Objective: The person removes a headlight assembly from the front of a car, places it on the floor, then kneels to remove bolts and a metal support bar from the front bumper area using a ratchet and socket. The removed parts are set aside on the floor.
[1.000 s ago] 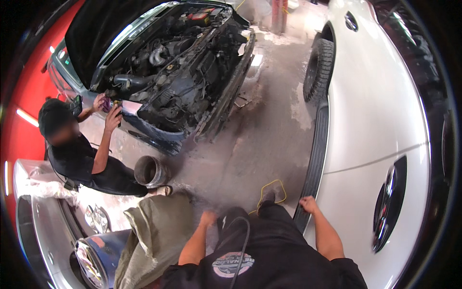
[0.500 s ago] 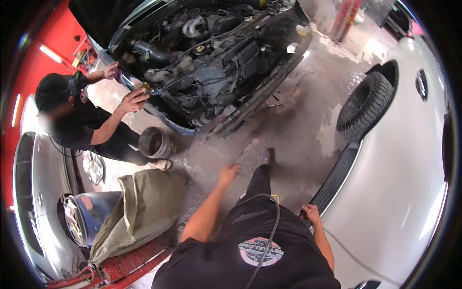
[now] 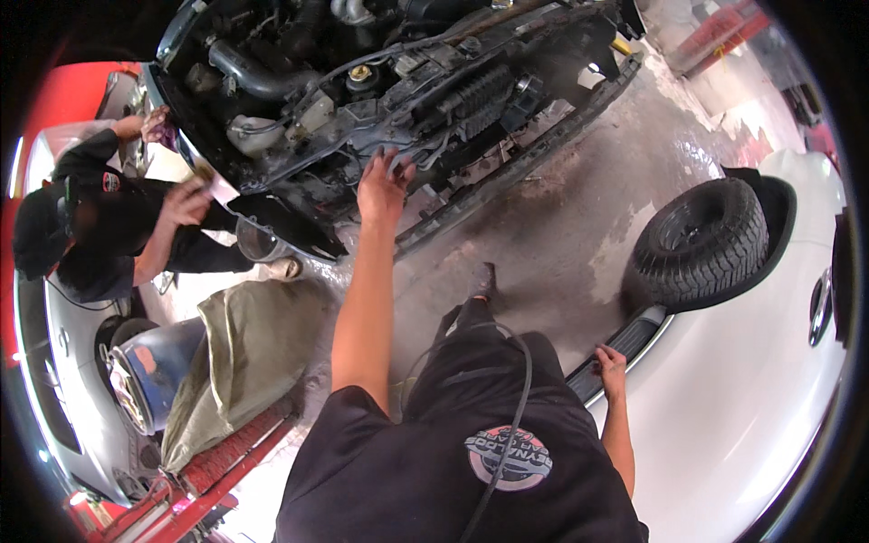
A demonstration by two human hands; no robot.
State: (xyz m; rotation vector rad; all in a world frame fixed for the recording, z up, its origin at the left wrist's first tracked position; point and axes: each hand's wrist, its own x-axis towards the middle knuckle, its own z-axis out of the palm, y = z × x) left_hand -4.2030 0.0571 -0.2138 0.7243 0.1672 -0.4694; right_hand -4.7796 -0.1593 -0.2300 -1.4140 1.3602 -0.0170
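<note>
My left hand (image 3: 385, 190) reaches out over the front of a dark car whose engine bay (image 3: 380, 100) is exposed. Its fingers are spread and hold nothing; I cannot tell whether they touch the car's front frame behind them. Low at my right side hangs my right hand (image 3: 612, 369), empty, its fingers loosely bent and apart. Nearest to it is the black running board (image 3: 634, 339) of a white vehicle (image 3: 724, 389). A black coolant-type cap (image 3: 362, 76) and a pale plastic reservoir (image 3: 256, 133) sit in the engine bay beyond my left hand.
At the left a co-worker (image 3: 100, 231) bends at the dark car's fender with a purple cloth (image 3: 167, 134). A bucket (image 3: 258, 242) stands by that person's feet. Nearer are a blue drum (image 3: 163, 357), an olive cover (image 3: 244, 348) and a red metal frame (image 3: 217, 462). A large tyre (image 3: 711, 240) is at right.
I have come closer to the dark car. My left hand has risen from beside my leg to the car's front, its fingers opening out. My right hand stays low beside the white vehicle.
</note>
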